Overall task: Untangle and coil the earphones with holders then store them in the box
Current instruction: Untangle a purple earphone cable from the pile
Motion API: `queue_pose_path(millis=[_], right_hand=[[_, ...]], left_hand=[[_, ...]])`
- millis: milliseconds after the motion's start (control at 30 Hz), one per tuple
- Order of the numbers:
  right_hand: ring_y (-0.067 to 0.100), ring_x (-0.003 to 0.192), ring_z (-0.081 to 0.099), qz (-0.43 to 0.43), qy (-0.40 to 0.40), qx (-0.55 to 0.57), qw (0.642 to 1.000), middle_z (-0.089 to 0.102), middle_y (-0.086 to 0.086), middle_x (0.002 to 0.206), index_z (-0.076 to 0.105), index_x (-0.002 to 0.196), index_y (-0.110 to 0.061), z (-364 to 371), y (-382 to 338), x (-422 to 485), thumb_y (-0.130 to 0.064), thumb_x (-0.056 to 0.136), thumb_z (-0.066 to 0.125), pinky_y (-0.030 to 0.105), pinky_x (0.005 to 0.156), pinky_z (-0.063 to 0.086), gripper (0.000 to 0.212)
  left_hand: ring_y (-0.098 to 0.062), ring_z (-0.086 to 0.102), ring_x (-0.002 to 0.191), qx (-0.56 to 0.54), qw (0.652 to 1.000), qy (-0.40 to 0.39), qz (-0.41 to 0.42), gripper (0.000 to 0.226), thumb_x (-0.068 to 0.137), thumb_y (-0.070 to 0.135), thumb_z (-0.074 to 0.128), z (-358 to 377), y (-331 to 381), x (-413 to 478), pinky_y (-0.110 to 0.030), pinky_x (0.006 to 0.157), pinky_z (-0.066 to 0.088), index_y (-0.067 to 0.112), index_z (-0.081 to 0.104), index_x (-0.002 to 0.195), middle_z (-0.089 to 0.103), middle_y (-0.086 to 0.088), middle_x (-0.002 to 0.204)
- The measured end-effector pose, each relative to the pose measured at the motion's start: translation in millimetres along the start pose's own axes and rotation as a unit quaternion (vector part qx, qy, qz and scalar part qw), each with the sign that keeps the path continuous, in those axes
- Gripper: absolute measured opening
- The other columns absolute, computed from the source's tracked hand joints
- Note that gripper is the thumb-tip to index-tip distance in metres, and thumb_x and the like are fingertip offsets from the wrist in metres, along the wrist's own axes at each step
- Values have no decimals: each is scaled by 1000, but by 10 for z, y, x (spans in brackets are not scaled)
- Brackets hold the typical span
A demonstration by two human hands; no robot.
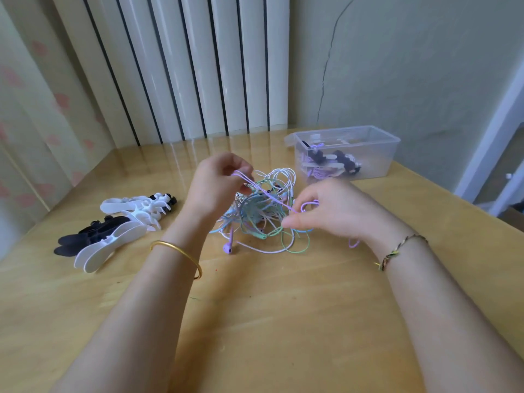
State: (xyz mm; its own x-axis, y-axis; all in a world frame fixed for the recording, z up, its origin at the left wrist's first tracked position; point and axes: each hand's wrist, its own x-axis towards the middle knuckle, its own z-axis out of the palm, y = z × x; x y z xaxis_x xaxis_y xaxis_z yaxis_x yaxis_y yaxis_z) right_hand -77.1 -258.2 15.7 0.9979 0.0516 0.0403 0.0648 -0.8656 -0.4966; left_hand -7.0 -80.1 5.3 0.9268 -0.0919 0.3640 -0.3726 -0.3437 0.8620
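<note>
Here, in the head view, a tangle of earphones (pixel 261 214) is shown lying on a wooden table (pixel 283 307), between two hands. A purple cord (pixel 266 194) is drawn tight across the top of the heap. One end of the stretch is pinched in the curled fingers of the left hand (pixel 218 180), which is raised just above the tangle. The other end is nipped between thumb and forefinger of the right hand (pixel 326 211), low at the heap's right edge.

The cords are judged to be light, thin and limp, easily snagged on one another and likely to tighten into knots if tugged hard. A firmer hold is likely offered by a hard end such as the purple earbud (pixel 227 248), which lies free at the front of the heap.

A clear plastic box (pixel 391 154) is set behind the right hand, near the tangle, with its top open. Several wound sets (pixel 331 163) on dark and pale holders can be seen inside, though their number cannot be told. Spare holders (pixel 119 228), black and white, are piled to the left of the left wrist.
</note>
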Motion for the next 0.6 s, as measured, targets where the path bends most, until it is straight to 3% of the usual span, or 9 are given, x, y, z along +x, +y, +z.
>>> queue_pose_path(millis=[67,167,233,333,467,533,600], right_hand=[[4,47,45,-7,58,46,997,50,-12,50,69,73,-22,6,17,27,-46,79,68,24,48,32,25],[15,57,50,8,262,162,951,59,-7,57,66,62,-21,18,103,125,-40,85,61,34,58,42,30],[16,59,50,16,327,233,916,60,-8,59,62,61,-21,10,123,144,-37,89,57,28,52,43,32],[5,53,41,22,369,314,875,50,-10,54,59,62,-24,3,99,136,-32,92,55,12,35,31,32],[2,40,35,17,411,447,795,41,-17,38,62,68,-19,12,36,133,-27,94,54,12,40,28,28],[4,37,25,21,396,525,753,29,-14,38,66,76,-18,26,10,136,-26,95,53,14,36,22,24],[8,37,19,17,323,627,708,24,-11,41,69,87,-21,33,4,149,-25,96,50,16,37,16,21]], left_hand=[[2,56,44,-9,1000,15,1,20,88,-2,55,-29,19,13,-10,48,40,12,59,75,62,-1,66],[-1,53,44,-9,1000,23,-19,18,85,-2,58,-57,-7,5,-13,42,43,12,60,74,61,0,66],[0,48,40,2,999,20,-33,10,87,4,61,-58,-38,-10,-16,33,39,10,63,79,61,0,66],[5,46,39,-4,999,18,-38,6,89,8,62,-54,-99,0,-8,40,35,8,65,83,61,-2,67],[2,47,49,69,997,-30,-12,6,86,14,68,-46,-144,28,-13,51,37,11,66,81,57,5,64],[0,52,57,149,987,-67,13,5,83,17,70,-29,-132,17,-16,56,39,15,67,80,57,8,67],[-3,56,65,187,977,-98,37,4,82,18,70,-27,-114,4,-23,66,45,18,67,80,61,3,73]])
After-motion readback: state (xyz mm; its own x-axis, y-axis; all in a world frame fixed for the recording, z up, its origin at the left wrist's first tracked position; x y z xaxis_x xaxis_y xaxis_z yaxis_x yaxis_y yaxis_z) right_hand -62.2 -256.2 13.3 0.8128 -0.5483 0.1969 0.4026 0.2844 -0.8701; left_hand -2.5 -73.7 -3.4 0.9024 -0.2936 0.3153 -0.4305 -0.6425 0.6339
